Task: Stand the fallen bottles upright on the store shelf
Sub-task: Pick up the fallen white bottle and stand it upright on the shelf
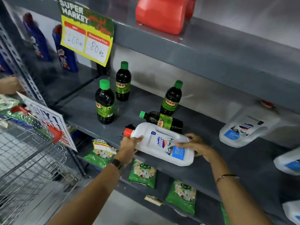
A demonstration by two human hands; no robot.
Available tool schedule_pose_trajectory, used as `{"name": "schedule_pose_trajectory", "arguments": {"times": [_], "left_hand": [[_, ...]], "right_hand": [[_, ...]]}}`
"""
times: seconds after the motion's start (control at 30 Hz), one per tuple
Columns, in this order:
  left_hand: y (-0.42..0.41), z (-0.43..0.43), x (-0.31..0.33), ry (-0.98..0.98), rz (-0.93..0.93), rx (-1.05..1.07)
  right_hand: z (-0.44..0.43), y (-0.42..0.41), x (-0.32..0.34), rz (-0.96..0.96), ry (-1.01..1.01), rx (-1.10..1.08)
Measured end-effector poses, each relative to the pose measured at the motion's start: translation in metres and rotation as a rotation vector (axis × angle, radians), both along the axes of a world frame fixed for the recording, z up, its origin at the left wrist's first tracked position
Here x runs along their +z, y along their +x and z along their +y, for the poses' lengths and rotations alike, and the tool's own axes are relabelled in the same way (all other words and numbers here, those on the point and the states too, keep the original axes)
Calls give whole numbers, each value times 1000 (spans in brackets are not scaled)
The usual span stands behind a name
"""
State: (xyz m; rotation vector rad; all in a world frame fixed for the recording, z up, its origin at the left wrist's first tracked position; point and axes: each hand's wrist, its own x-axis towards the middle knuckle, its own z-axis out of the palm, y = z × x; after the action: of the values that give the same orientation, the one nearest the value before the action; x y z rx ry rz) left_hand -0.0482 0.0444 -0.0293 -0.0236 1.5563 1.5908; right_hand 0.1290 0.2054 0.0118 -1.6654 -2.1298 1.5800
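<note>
White plastic jug with orange cap lies flat at shelf edge; left hand grips its neck, right hand its base. Risk: pivoting knocks fallen green-capped dark bottle just beyond fingertips.

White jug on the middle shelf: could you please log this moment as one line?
white jug lying on its side | left hand at neck | right hand at base | one dark bottle lying behind
</note>
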Motion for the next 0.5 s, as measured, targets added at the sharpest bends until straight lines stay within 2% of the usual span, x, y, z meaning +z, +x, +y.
{"name": "schedule_pose_trajectory", "arguments": {"times": [0.17, 0.4, 0.5], "left_hand": [[-2, -11, 11, 86, 4, 36], [-18, -19, 52, 180, 334, -61], [-21, -16, 77, 261, 349, -67]], "right_hand": [[-20, 12, -8, 94, 50, -35], [-77, 18, -5, 398, -9, -244], [-103, 16, 0, 495, -22, -314]]}}
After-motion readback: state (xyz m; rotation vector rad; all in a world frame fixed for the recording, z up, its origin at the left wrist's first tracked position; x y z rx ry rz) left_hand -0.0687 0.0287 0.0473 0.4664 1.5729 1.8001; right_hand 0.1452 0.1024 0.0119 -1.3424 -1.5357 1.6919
